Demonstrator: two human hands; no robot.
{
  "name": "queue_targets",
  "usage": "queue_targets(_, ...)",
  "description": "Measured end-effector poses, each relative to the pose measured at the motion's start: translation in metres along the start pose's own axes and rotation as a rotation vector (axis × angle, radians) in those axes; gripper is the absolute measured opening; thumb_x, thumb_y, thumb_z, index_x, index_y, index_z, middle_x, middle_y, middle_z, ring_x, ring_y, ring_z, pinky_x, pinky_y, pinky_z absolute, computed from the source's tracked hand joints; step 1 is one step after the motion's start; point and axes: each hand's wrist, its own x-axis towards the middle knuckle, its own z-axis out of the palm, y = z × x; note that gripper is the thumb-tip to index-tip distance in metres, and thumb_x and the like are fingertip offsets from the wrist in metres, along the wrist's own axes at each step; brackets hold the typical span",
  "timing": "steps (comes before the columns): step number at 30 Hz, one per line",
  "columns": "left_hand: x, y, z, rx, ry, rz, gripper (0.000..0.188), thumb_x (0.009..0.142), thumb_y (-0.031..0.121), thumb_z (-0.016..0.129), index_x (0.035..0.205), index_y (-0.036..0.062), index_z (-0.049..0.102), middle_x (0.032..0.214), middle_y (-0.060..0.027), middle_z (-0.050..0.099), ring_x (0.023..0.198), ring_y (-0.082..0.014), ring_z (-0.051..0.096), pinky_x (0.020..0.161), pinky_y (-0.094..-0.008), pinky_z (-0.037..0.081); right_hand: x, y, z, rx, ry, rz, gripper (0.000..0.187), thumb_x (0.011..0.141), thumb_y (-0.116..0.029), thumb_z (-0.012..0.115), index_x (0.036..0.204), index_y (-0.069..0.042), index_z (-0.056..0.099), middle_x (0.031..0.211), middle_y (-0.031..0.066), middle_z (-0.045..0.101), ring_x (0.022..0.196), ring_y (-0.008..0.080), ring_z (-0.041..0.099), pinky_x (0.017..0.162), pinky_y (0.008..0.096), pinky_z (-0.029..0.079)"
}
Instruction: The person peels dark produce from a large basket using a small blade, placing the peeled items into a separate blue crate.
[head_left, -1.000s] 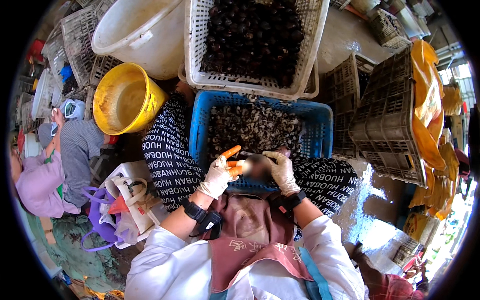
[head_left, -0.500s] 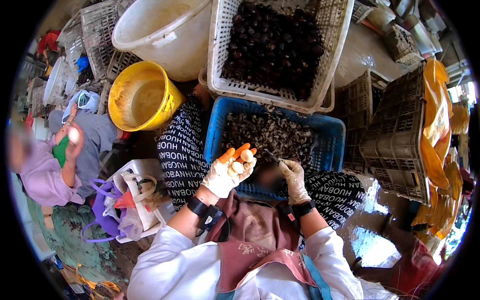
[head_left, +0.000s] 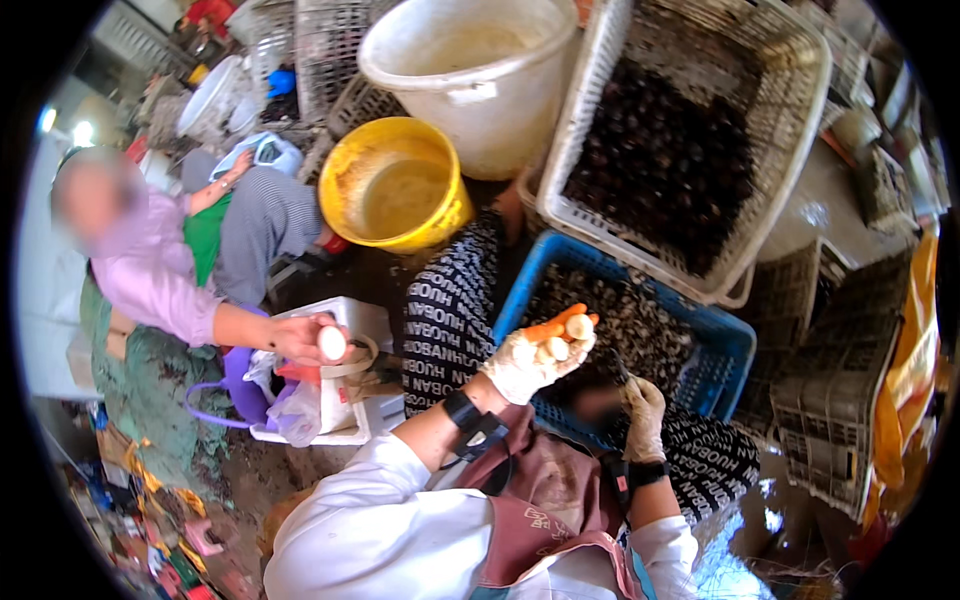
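My left hand [head_left: 525, 362], in a whitish glove with orange finger covers, lies palm up over the blue crate's near side. It cradles several round, creamy peeled water chestnuts [head_left: 578, 327]. To its right, my gloved right hand [head_left: 645, 410] is closed around a slim dark tool [head_left: 619, 364], probably a peeling knife; its blade is unclear. Beneath both hands, the blue crate [head_left: 738, 345] contains dark and white peelings [head_left: 640, 315]. On the left, a co-worker's hand [head_left: 300, 338] holds out a round pale piece [head_left: 332, 343].
Beyond the blue crate stands a white crate [head_left: 812, 110] of dark unpeeled water chestnuts [head_left: 660, 165]. A yellow bucket [head_left: 335, 185] and large white tub [head_left: 465, 95] are at the far left. A white box [head_left: 375, 410] with bags sits beside me; stacked crates [head_left: 835, 390] rise at right.
My view has turned left, shifting the scene rightward. The co-worker's arm has stretched toward me with the pale piece. My hands keep their holds.
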Motion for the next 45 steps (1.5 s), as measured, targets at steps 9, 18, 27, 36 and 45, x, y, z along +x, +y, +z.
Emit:
queue_targets(9, 0.036, 0.011, 0.03, 0.035, -0.184, -0.045, 0.054, 0.082, -0.006, 0.05, 0.134, 0.0027, 0.043, 0.129, -0.0153, 0.049, 0.112, -0.0302, 0.052, 0.095, -0.0337, 0.047, -0.006, -0.01, 0.007, 0.063, 0.076, -0.038, 0.016, 0.085, -0.022, 0.065, 0.073, -0.014, 0.059, 0.063, -0.0126, 0.044, 0.053, 0.0003, 0.035, 0.047, 0.018, 0.026)
queue_targets(18, 0.083, 0.082, 0.083, -0.042, -0.198, 0.182, 0.057, 0.066, -0.022, 0.046, 0.12, -0.0049, 0.054, 0.117, -0.02, 0.056, 0.104, -0.0312, 0.056, 0.099, -0.0386, 0.046, -0.003, -0.021, 0.017, 0.071, 0.022, -0.009, 0.014, 0.086, -0.018, 0.064, 0.073, -0.011, 0.063, 0.061, -0.012, 0.044, 0.051, 0.0009, 0.034, 0.046, 0.0196, 0.024)
queue_targets(27, 0.146, 0.224, 0.22, 0.883, 0.022, 0.823, 0.013, 0.082, 0.006, 0.056, 0.093, -0.0009, 0.057, 0.081, -0.0104, 0.059, 0.071, -0.0212, 0.057, 0.068, -0.0315, 0.05, 0.005, -0.008, -0.005, 0.028, 0.05, 0.035, 0.027, 0.087, -0.023, 0.064, 0.063, -0.013, 0.055, 0.059, -0.0091, 0.044, 0.051, 0.0024, 0.037, 0.046, 0.019, 0.026)
queue_targets(36, 0.141, 0.32, 0.152, 0.551, -0.007, 0.946, 0.047, 0.091, 0.005, 0.038, 0.137, 0.0157, 0.035, 0.136, -0.0187, 0.043, 0.117, -0.0321, 0.047, 0.099, -0.045, 0.039, 0.012, 0.004, -0.002, 0.067, 0.047, 0.085, 0.015, 0.086, -0.022, 0.066, 0.08, -0.008, 0.064, 0.068, -0.0114, 0.047, 0.059, 0.0004, 0.036, 0.052, 0.018, 0.028)
queue_targets(45, 0.035, 0.329, 0.059, 1.712, 0.93, 1.389, 0.075, 0.074, 0.009, 0.07, 0.14, 0.0104, 0.035, 0.133, -0.0178, 0.045, 0.112, -0.0288, 0.05, 0.096, -0.0367, 0.041, 0.003, -0.028, 0.014, 0.161, 0.003, 0.073, 0.016, 0.089, -0.019, 0.062, 0.086, -0.003, 0.065, 0.071, -0.0062, 0.056, 0.062, 0.0042, 0.048, 0.056, 0.0194, 0.038)
